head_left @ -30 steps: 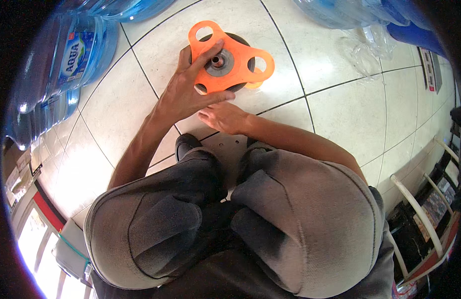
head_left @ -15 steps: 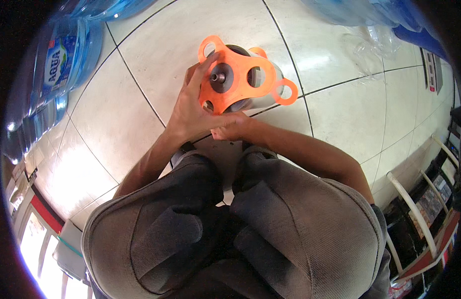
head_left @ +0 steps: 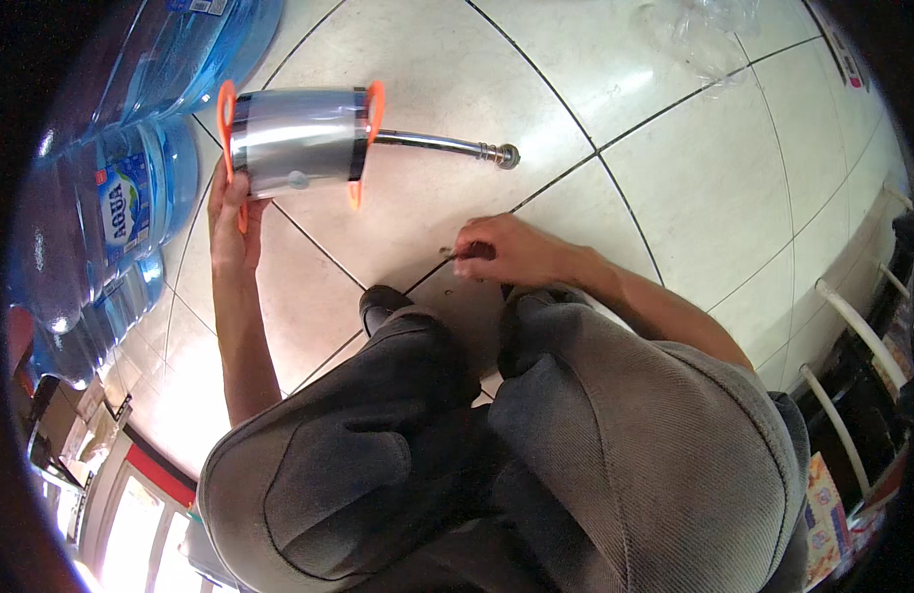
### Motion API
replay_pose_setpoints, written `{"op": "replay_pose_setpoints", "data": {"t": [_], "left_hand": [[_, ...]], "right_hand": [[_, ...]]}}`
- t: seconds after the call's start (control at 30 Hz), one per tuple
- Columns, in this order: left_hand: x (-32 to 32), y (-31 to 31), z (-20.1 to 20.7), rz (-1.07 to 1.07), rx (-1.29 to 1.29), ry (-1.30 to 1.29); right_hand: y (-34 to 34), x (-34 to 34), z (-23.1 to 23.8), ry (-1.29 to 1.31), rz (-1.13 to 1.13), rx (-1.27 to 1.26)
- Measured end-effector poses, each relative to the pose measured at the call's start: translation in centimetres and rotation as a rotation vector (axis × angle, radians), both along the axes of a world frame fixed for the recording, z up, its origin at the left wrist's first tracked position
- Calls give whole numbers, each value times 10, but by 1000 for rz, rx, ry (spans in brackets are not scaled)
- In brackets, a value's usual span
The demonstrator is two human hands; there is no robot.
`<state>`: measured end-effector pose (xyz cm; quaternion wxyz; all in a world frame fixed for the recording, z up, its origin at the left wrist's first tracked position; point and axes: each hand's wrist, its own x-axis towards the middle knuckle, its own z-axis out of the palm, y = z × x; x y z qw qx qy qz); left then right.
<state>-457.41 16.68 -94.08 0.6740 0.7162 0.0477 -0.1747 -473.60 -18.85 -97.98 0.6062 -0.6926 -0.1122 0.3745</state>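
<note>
Up and to the left of my knees, a clear, shiny cylinder (head_left: 299, 138) is held on its side, dark bands round both ends. An orange lobed plate (head_left: 227, 128) caps its left end, and another orange plate (head_left: 376, 111) its right. Out of the right end runs a chrome rod (head_left: 432, 142) with a ringed metal fitting (head_left: 506, 155) at its tip. My left hand (head_left: 234, 212) is closed round the cylinder's left end, thumb on its near side. Apart from it, my right hand (head_left: 511, 249) pinches a small metal-looking piece (head_left: 446, 253) just above the floor.
Large blue water bottles (head_left: 130, 198) line the left side, close to my left hand. Crumpled clear plastic (head_left: 704, 35) lies on the tiled floor (head_left: 694, 198) at the far right. A rack with white bars (head_left: 837, 425) stands at the right. My knees (head_left: 615, 425) fill the near side.
My left hand has swung the cylinder leftward and turned it sideways, so the chrome rod shows. The right hand has come away from it and is now apart, lower right.
</note>
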Motion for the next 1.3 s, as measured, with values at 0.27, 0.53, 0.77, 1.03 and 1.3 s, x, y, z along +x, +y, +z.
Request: {"op": "replay_pose_setpoints", "data": {"t": [0.27, 0.53, 0.77, 1.03, 1.3], "left_hand": [[0, -14, 10, -33, 128, -139], [0, -58, 28, -168, 520, -330], [8, -93, 32, -149, 764, -334], [20, -29, 16, 28, 322, -68], [-44, 38, -22, 205, -524, 164]], "right_hand": [[-64, 9, -16, -425, -670, -456], [-47, 33, -15, -792, -289, -964], [-27, 50, -26, -537, -228, -648], [-42, 47, -23, -225, -465, -279], [-42, 53, 54, -73, -379, -205]]}}
